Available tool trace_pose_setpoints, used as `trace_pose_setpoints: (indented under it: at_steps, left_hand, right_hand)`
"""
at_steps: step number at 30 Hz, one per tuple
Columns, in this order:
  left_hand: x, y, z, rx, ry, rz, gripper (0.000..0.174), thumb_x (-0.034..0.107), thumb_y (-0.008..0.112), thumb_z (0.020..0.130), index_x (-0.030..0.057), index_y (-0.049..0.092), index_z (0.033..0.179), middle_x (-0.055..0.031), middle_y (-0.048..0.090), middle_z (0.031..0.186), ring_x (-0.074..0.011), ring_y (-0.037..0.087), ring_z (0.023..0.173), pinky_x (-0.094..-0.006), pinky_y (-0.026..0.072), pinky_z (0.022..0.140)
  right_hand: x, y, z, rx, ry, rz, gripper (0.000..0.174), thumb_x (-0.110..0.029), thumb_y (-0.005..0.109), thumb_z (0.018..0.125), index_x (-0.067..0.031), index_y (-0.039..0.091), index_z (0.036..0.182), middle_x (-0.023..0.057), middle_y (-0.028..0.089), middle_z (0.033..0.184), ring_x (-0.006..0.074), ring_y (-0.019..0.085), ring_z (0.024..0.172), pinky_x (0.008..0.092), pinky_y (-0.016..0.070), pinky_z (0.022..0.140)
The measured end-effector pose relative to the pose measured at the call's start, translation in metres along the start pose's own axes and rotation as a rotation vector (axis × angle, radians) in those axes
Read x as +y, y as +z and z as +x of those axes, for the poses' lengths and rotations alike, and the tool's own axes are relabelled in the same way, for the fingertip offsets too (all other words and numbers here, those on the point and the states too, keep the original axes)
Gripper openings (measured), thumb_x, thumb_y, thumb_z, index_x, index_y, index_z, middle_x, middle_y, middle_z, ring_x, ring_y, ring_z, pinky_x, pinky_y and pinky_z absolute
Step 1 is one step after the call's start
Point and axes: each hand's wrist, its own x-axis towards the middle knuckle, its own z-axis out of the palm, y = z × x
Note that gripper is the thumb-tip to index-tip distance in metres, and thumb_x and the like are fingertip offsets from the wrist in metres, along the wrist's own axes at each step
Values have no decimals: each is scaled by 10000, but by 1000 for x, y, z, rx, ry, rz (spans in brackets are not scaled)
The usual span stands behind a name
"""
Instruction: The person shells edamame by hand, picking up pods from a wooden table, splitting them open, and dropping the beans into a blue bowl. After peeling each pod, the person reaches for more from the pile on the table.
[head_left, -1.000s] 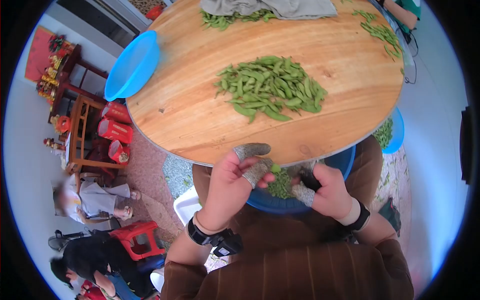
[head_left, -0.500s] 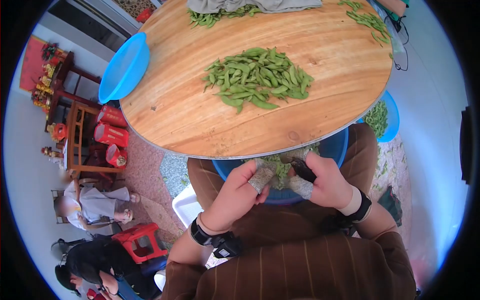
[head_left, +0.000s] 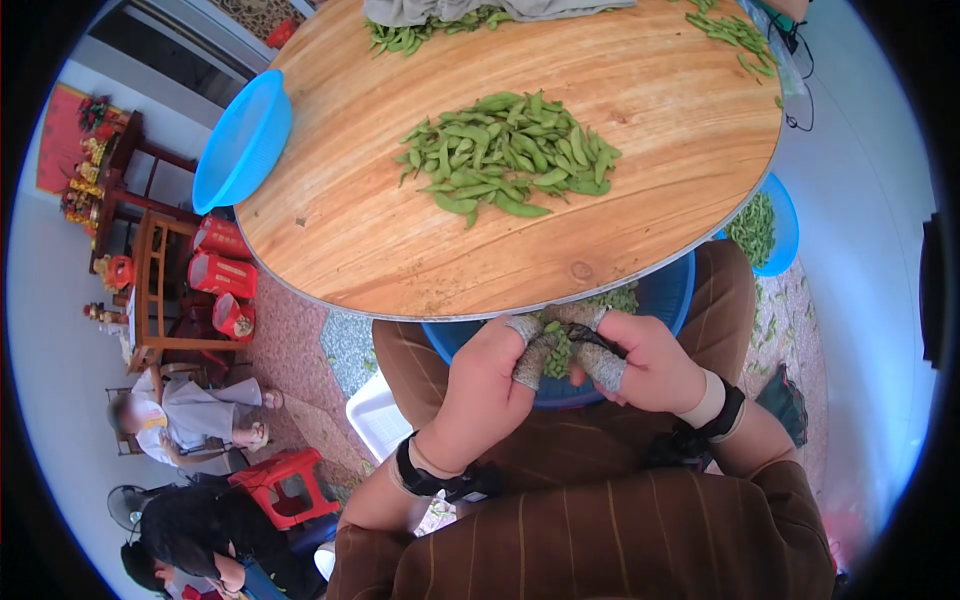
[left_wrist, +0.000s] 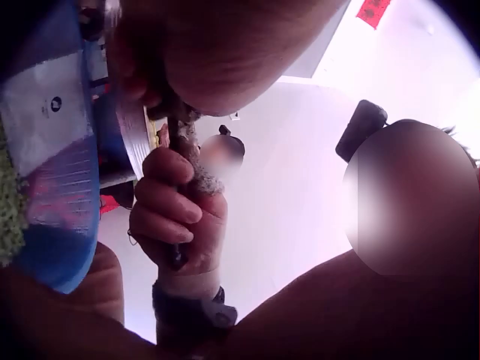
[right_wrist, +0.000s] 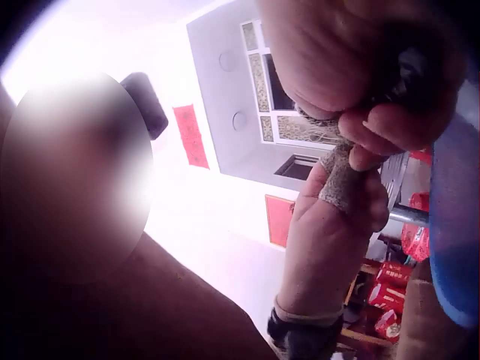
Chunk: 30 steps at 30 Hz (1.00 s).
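Note:
Both hands meet over a blue basin [head_left: 682, 290] below the table's near edge. Grey wraps cover some fingers. The left hand [head_left: 488, 378] pinches a green pod [head_left: 551, 328], mostly hidden by its fingertips. Curled round a slim black tool [head_left: 594, 336], the right hand [head_left: 655, 368] has its fingertips against the left's. In the left wrist view the right hand [left_wrist: 176, 214] is curled, with a dark end of the tool [left_wrist: 178, 259] below its fingers. The right wrist view shows the left hand [right_wrist: 322, 232] with its wrapped thumb raised. Shelled green beans [head_left: 557, 362] lie in the basin.
A pile of pods [head_left: 515, 155] sits on the round wooden table [head_left: 350, 200], more pods under a grey cloth [head_left: 480, 10]. A light-blue basin [head_left: 243, 140] leans at its left edge; another [head_left: 785, 240] stands low right. Two people sit at lower left.
The hands have come together over the basin, the left moving toward the right hand's fingertips. The table and pile have shifted slightly up and left in the head view.

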Motion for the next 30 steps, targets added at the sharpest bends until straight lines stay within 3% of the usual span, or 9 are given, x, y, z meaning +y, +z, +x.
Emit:
trace_pose_setpoints:
  at_steps: [3, 5, 6, 8, 12, 21, 23, 26, 30]
  left_hand:
    - [6, -5, 1, -29, 116, 125, 143, 57, 511, 927, 39, 591, 1045, -55, 601, 853, -134, 556, 702, -265, 445, 625]
    - [10, -8, -3, -224, -512, -680, 150, 23, 491, 914, 36, 581, 1033, -63, 559, 774, -193, 551, 679, -305, 455, 622]
    - [7, -4, -5, -223, -513, -681, 150, 23, 491, 914, 36, 581, 1033, -63, 559, 774, -193, 551, 679, -305, 455, 622]
    - [-6, 10, -10, -245, -636, -1696, 155, 121, 441, 973, 53, 541, 1072, -38, 506, 720, -163, 482, 609, -268, 391, 554]
    - [-20, 18, -12, -211, -805, -1742, 252, 275, 395, 987, 69, 492, 1096, -21, 424, 679, -128, 397, 566, -247, 307, 498]
    - [-21, 10, -15, -250, -803, -1522, 321, 293, 342, 998, 31, 522, 1042, -40, 435, 659, -155, 402, 557, -269, 321, 514]
    - [-24, 12, -16, -289, -823, -1568, 328, 289, 346, 995, 25, 540, 1005, -42, 431, 637, -156, 398, 546, -271, 318, 511]
    - [-21, 9, -13, -337, -809, -1561, 292, 275, 388, 984, 30, 545, 954, -36, 425, 621, -156, 395, 528, -273, 311, 496]
    - [-25, 12, -18, -326, -799, -1556, 198, 234, 517, 938, 43, 540, 889, -15, 416, 604, -129, 392, 511, -247, 297, 473]
  right_hand:
    - [8, -6, 2, -109, 153, 234, 353, -69, 522, 892, -38, 527, 1244, -13, 633, 798, 47, 529, 561, 220, 460, 513]
    - [13, -7, 2, -194, 135, 522, 322, -103, 548, 902, -46, 554, 1219, -18, 605, 780, 85, 547, 585, 256, 478, 544]
    - [14, -4, 3, -196, 136, 522, 322, -103, 548, 902, -46, 554, 1219, -18, 605, 780, 85, 547, 585, 256, 478, 544]
    - [17, 4, 3, 18, -193, 61, 301, -124, 577, 896, -47, 573, 1188, 18, 607, 796, 126, 581, 658, 302, 500, 612]
    - [38, -2, 7, 113, -447, -619, 307, -123, 600, 882, -42, 572, 1177, 73, 627, 838, 132, 602, 764, 313, 501, 706]
    - [38, -2, 14, 79, -157, -77, 269, -164, 681, 855, -15, 596, 1062, 41, 608, 794, 100, 567, 723, 284, 485, 656]
    - [24, -5, 15, -41, 205, 278, 259, -177, 703, 848, -18, 605, 1028, -4, 601, 797, 79, 540, 736, 251, 466, 671]
    - [24, -6, 18, -96, 235, 390, 241, -169, 708, 844, -28, 612, 1014, -30, 593, 761, 78, 529, 692, 262, 467, 630]
    - [45, 1, 23, 48, -228, -89, 211, -163, 724, 802, -30, 612, 922, 27, 571, 660, 173, 571, 585, 329, 462, 541]
